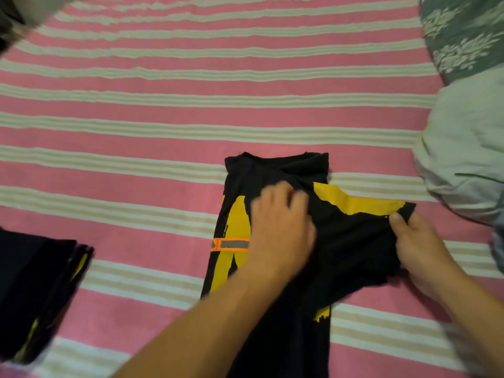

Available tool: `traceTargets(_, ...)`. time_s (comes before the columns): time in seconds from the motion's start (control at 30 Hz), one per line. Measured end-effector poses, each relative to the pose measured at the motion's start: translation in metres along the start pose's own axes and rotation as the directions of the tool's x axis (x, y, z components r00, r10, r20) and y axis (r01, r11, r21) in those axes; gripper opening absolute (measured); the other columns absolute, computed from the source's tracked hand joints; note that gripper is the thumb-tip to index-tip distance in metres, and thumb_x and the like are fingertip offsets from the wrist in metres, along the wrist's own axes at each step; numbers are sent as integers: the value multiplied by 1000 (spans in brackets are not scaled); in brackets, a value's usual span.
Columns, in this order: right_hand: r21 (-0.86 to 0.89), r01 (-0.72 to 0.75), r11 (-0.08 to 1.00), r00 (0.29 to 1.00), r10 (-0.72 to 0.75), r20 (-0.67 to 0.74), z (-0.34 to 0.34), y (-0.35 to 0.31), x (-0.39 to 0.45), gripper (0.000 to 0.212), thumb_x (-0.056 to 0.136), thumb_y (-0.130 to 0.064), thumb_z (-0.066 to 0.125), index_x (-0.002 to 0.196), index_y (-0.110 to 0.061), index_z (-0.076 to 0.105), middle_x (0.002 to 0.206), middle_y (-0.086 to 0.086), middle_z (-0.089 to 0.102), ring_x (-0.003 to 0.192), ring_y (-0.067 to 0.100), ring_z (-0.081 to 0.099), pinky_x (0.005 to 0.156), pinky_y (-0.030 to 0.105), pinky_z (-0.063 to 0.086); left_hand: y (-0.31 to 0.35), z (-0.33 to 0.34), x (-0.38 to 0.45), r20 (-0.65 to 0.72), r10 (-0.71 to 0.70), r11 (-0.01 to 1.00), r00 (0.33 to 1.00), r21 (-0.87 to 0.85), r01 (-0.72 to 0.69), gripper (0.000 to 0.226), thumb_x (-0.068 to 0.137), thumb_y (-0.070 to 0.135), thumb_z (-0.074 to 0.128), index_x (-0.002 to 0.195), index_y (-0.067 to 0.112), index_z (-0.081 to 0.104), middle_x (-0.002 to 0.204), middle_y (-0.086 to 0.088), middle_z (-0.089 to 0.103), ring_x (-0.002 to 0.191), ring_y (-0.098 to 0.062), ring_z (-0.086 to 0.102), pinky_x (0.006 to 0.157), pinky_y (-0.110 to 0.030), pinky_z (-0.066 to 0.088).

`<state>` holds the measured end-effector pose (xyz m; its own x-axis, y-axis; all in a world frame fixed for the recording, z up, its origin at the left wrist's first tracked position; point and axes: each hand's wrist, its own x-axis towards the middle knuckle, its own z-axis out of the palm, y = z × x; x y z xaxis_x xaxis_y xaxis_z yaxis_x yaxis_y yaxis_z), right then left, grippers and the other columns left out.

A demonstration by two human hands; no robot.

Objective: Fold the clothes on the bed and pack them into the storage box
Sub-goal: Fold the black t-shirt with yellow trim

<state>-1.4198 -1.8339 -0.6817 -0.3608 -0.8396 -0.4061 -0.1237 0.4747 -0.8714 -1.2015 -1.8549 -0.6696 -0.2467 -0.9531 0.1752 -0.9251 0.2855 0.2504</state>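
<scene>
Black shirt [275, 186] with yellow print lies lengthwise at lower centre of frame on striped bed [136, 118], collar end up; left hand [281, 227] flat on shirt middle, fingers spread and straight, likely pinning the fold line; right hand [417, 241] pinches sleeve edge at right, thumb on top, probably to fold sleeve inward; folded dark stack [38, 290] at lower left, awaiting packing; storage box not in view; pillows [463, 145] at right edge.
</scene>
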Motion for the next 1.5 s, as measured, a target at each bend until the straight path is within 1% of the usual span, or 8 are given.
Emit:
traceTargets(0.13,163,-212,964,959,173,224,-5,-17,-22,21,107,-27,43,103,-22,63,94,8,76,76,25,75,54,38,57,58,5,-72,174,287,957,942,-98,-274,28,90,43,52,109,23,50,106,-2,50,95,-25,49,74,-41,46)
traceTargets(0.43,377,-522,765,853,470,226,-1,-60,-40,25,105,-5,36,94,4,57,61,17,69,50,19,70,41,25,55,94,5,-52,286,-108,989,952,-63,131,59,73,72,52,102,21,52,89,-1,57,74,-26,58,56,-38,42)
traceTargets(0.6,187,-582,792,798,510,321,1,-82,-34,20,99,-11,47,86,-5,61,62,8,68,36,8,55,31,13,36,94,-16,-38,249,-259,945,933,-134,298,19,81,39,59,78,21,53,74,-2,62,60,-29,63,50,-33,29)
traceTargets(0.8,-4,-296,955,939,291,185,22,-108,-16,13,96,-16,55,84,-12,53,58,3,53,36,8,46,35,19,37,52,-66,-65,421,-441,591,793,-529,610,12,89,17,53,80,16,60,82,-2,61,79,-16,58,69,-34,44)
traceTargets(0.97,-169,-134,976,870,198,451,107,-146,-35,31,99,-41,59,103,-10,63,80,9,65,48,14,62,47,25,52,3,-90,-82,772,-389,-101,503,-578,810,25,94,-4,59,108,15,68,94,-10,77,81,-18,74,78,-33,61)
traceTargets(1.17,-604,463,649,874,-449,186,111,-104,-9,22,102,-34,48,98,-21,65,95,-2,62,89,20,57,71,32,41,-58,-81,-90,925,-189,-45,330,-344,938,33,94,4,60,125,15,61,107,-7,77,104,-23,73,95,-38,53)
traceTargets(1.3,-651,620,439,784,-305,541,99,-80,30,39,99,-44,53,134,-28,60,132,-3,58,128,25,46,107,47,39,-58,-63,-75,889,-283,-156,360,-413,897,30,96,35,68,114,11,69,104,-8,78,99,-21,74,90,-36,59)
traceTargets(1.5,-663,646,378,744,-118,658,86,-97,55,12,95,-28,65,105,-31,70,103,-4,58,107,25,55,96,41,45,-51,-57,-80,798,-471,69,377,-393,917,20,91,7,68,108,-2,62,98,-17,75,85,-24,74,72,-43,64)
